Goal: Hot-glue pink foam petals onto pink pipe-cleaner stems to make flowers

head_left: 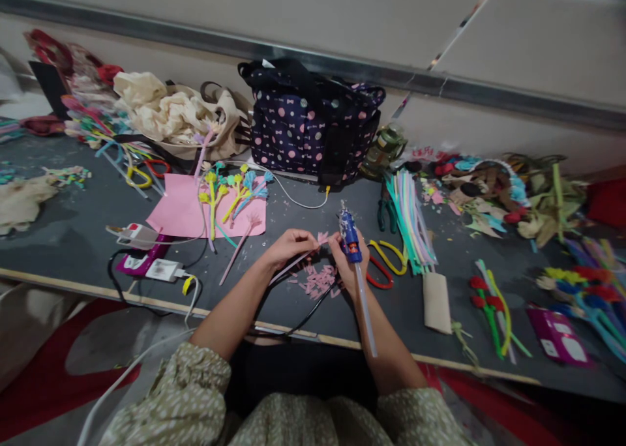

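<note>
My left hand [289,247] pinches a thin pink stick [288,267] tipped with a small pink paper flower [322,238]. My right hand [348,263] grips a blue glue gun [350,236] with a long clear glue stick [366,315] jutting back over my wrist; its fingertips also touch the flower. Both hands meet above a scatter of pink paper scraps [315,281] on the dark table [78,231].
A pink sheet [180,212] with finished paper flowers [235,192] lies to the left, beside a power strip [147,263] and cables. A polka-dot bag [308,123] stands behind. Yellow and red scissors [386,263], a straw bundle [413,221], and more craft flowers [493,302] lie right.
</note>
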### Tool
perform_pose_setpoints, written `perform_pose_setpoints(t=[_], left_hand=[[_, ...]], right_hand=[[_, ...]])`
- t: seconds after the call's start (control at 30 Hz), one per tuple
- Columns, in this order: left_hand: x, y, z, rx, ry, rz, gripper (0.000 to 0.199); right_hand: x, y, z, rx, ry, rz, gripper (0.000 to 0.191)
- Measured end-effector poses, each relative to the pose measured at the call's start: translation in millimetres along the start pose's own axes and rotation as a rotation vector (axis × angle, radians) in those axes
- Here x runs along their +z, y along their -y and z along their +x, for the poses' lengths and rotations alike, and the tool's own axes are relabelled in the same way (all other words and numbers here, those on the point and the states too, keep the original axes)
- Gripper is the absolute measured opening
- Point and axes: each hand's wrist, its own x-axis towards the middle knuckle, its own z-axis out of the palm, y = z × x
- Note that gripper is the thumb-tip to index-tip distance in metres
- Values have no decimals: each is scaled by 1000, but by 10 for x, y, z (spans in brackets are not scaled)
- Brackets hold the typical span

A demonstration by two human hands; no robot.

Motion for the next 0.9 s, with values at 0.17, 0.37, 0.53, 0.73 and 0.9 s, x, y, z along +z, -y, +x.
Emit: perform_pose_setpoints(t=[0.17, 0.37, 0.53, 0.73, 0.9], left_hand=[[1, -4, -1, 17, 5, 18, 28], [-21, 20, 6, 13, 18, 36, 29], [-32, 43, 8, 32, 22, 22, 30], [-23, 27, -1, 3, 24, 16, 33], [-22, 19, -9, 2, 33, 13, 34]], right_hand=[[5, -66, -16, -25, 6, -101, 15], [-7, -70, -17, -50, 29, -130, 14], [-15, -33, -17, -29, 26, -120, 14], [-20, -23, -19, -38, 26, -127, 13], [-20, -33, -22, -40, 31, -145, 15]])
